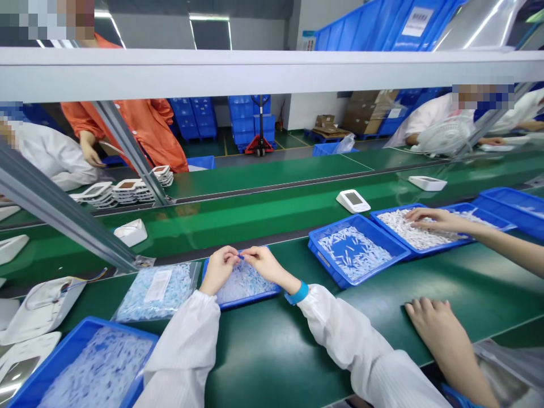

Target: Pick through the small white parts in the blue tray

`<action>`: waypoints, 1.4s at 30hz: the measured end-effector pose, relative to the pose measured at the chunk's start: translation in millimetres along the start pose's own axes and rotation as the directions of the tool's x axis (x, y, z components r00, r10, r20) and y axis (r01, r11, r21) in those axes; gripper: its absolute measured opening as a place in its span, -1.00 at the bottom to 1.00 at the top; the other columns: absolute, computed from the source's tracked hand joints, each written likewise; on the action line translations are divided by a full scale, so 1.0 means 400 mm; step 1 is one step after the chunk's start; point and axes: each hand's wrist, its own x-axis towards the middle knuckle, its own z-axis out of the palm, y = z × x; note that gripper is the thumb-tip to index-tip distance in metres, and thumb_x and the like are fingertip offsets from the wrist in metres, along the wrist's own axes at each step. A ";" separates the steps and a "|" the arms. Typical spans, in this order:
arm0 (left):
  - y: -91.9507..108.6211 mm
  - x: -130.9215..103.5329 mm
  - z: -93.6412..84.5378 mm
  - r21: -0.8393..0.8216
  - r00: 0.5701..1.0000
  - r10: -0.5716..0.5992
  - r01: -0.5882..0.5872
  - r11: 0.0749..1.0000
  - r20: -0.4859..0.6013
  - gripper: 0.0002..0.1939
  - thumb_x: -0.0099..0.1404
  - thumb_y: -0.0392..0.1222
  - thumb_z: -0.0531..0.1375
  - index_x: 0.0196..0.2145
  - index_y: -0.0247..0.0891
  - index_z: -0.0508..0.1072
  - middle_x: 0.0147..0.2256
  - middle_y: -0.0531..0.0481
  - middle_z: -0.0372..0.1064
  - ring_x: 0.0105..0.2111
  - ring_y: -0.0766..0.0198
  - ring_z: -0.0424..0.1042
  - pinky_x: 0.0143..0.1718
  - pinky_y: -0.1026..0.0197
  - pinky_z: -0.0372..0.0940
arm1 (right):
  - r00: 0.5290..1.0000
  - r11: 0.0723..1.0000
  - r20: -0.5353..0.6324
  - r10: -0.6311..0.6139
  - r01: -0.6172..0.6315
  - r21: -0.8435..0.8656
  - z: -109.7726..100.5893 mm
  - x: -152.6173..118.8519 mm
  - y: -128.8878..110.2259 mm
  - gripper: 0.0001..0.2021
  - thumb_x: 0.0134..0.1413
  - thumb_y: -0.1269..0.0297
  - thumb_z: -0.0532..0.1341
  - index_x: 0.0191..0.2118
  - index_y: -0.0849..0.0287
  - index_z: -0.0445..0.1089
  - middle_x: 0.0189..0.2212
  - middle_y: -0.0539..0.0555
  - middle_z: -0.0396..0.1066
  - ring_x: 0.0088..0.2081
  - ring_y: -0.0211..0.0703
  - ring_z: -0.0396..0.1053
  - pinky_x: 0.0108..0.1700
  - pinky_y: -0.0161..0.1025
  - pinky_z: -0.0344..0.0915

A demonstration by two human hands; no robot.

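My left hand (220,269) and my right hand (267,264) meet over a small blue tray (250,301) of pale blue and clear small pieces. The fingers of both hands are pinched together, tip to tip, above the tray's far edge. Whatever lies between the fingertips is too small to make out. A blue band circles my right wrist. Just left of the tray lies a clear bag (181,294) of light blue pieces with a white label.
A blue tray (147,371) stands front left. White pieces fill blue trays (317,255) on the right, where a co-worker's hand (437,220) reaches in; their other hand (442,326) rests on the table. White devices (353,201) sit on the green belt. A metal post (63,204) slants at left.
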 end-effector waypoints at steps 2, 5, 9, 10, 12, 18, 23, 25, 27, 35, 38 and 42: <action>-0.014 0.006 0.021 -0.161 1.000 -0.023 0.019 0.987 -0.021 -0.77 0.12 -0.17 0.09 -0.28 -0.32 0.40 -0.48 -0.01 0.44 -0.46 0.27 0.44 -0.34 0.23 0.33 | 0.996 0.971 -0.021 0.087 -0.080 0.224 0.016 0.003 0.022 -0.78 0.05 0.25 0.20 -0.22 0.26 0.46 -0.38 0.09 0.47 -0.36 -0.19 0.39 -0.29 -0.27 0.28; -0.037 0.009 0.038 -0.224 1.000 -0.012 0.015 0.974 0.017 -0.74 0.16 -0.10 0.09 -0.32 -0.36 0.43 -0.49 -0.06 0.44 -0.50 0.26 0.42 -0.37 0.21 0.33 | 0.994 0.928 -0.005 0.111 -0.101 0.359 0.029 0.007 0.044 -0.68 -0.04 0.08 0.26 -0.33 0.28 0.44 -0.50 0.05 0.43 -0.49 -0.25 0.33 -0.38 -0.30 0.26; -0.053 -0.003 0.042 -0.119 1.000 -0.005 0.007 0.993 0.023 -0.76 0.25 -0.11 0.04 -0.34 -0.32 0.41 -0.51 -0.03 0.42 -0.48 0.27 0.42 -0.36 0.22 0.32 | 0.997 0.954 -0.001 0.076 -0.073 0.290 0.033 0.012 0.051 -0.58 -0.02 -0.08 0.20 -0.50 0.26 0.36 -0.57 0.01 0.36 -0.54 -0.31 0.24 -0.44 -0.34 0.18; -0.053 -0.007 0.042 -0.099 1.000 0.000 0.002 0.995 0.022 -0.77 0.26 -0.11 0.03 -0.33 -0.30 0.39 -0.53 0.00 0.41 -0.48 0.27 0.42 -0.35 0.23 0.31 | 0.997 0.963 -0.012 0.070 -0.065 0.261 0.034 0.012 0.052 -0.56 0.01 -0.10 0.17 -0.51 0.25 0.35 -0.58 0.01 0.34 -0.54 -0.31 0.23 -0.44 -0.35 0.17; -0.049 -0.015 0.043 -0.089 0.999 0.016 -0.014 0.996 0.030 -0.81 0.28 -0.13 0.01 -0.31 -0.27 0.34 -0.55 0.05 0.39 -0.47 0.28 0.42 -0.34 0.24 0.30 | 0.998 0.978 -0.041 0.058 -0.048 0.204 0.035 0.013 0.054 -0.53 0.07 -0.12 0.10 -0.54 0.24 0.30 -0.60 -0.01 0.30 -0.53 -0.31 0.21 -0.45 -0.35 0.15; -0.021 -0.024 0.039 -0.064 0.998 0.050 -0.048 0.997 0.039 -0.89 0.27 -0.19 0.01 -0.33 -0.22 0.29 -0.52 0.09 0.40 -0.46 0.32 0.42 -0.34 0.28 0.26 | 0.995 1.000 -0.099 0.024 -0.023 0.013 0.038 0.007 0.052 -0.57 0.19 -0.02 0.03 -0.54 0.21 0.23 -0.62 -0.07 0.16 -0.54 -0.32 0.10 -0.49 -0.36 0.04; -0.011 -0.028 0.035 0.039 0.999 0.043 -0.042 0.998 -0.023 -0.86 0.26 -0.21 0.02 -0.37 -0.22 0.35 -0.44 0.05 0.45 -0.39 0.29 0.44 -0.29 0.27 0.26 | 0.988 0.997 -0.156 -0.004 -0.007 -0.071 0.034 0.006 0.049 -0.62 0.19 0.08 0.05 -0.56 0.20 0.21 -0.63 -0.08 0.11 -0.55 -0.32 0.06 -0.50 -0.35 -0.02; -0.012 -0.029 0.036 0.083 0.997 0.061 -0.057 0.995 -0.043 -0.86 0.25 -0.22 0.03 -0.39 -0.21 0.36 -0.40 0.04 0.46 -0.36 0.29 0.44 -0.27 0.27 0.25 | 0.989 0.997 -0.146 -0.007 -0.005 -0.077 0.034 0.006 0.054 -0.63 0.18 0.09 0.06 -0.56 0.19 0.21 -0.64 -0.08 0.10 -0.55 -0.31 0.05 -0.50 -0.35 -0.02; -0.011 -0.030 0.037 0.124 0.996 0.075 -0.068 0.990 -0.049 -0.86 0.25 -0.23 0.03 -0.40 -0.22 0.37 -0.40 0.04 0.45 -0.36 0.29 0.43 -0.28 0.28 0.25 | 0.990 0.998 -0.139 -0.007 -0.003 -0.065 0.034 0.007 0.059 -0.65 0.18 0.09 0.06 -0.54 0.19 0.23 -0.62 -0.08 0.12 -0.54 -0.31 0.07 -0.49 -0.35 0.00; -0.011 -0.034 0.037 0.255 0.991 0.117 -0.096 0.962 -0.066 -0.83 0.25 -0.30 0.01 -0.44 -0.23 0.35 -0.46 0.04 0.39 -0.41 0.31 0.37 -0.33 0.27 0.18 | 0.994 0.991 -0.109 -0.008 -0.007 -0.135 0.037 0.004 0.046 -0.70 0.17 0.17 0.07 -0.52 0.20 0.24 -0.62 -0.07 0.15 -0.54 -0.30 0.09 -0.49 -0.35 0.00; -0.013 -0.036 0.039 0.291 0.991 0.122 -0.099 0.951 -0.062 -0.82 0.24 -0.32 0.00 -0.44 -0.23 0.35 -0.45 0.02 0.39 -0.39 0.29 0.36 -0.31 0.25 0.18 | 0.988 0.982 -0.157 -0.001 -0.029 -0.187 0.040 0.000 0.038 -0.71 0.15 0.19 0.07 -0.54 0.19 0.24 -0.62 -0.05 0.18 -0.55 -0.28 0.11 -0.48 -0.34 0.01; -0.015 -0.038 0.042 0.316 0.990 0.116 -0.086 0.945 -0.077 -0.82 0.22 -0.35 0.01 -0.45 -0.23 0.36 -0.45 0.00 0.39 -0.37 0.28 0.36 -0.29 0.24 0.18 | 0.988 0.975 -0.152 -0.011 -0.023 -0.223 0.041 -0.001 0.033 -0.72 0.14 0.19 0.05 -0.53 0.19 0.27 -0.62 -0.03 0.22 -0.54 -0.24 0.15 -0.47 -0.32 0.04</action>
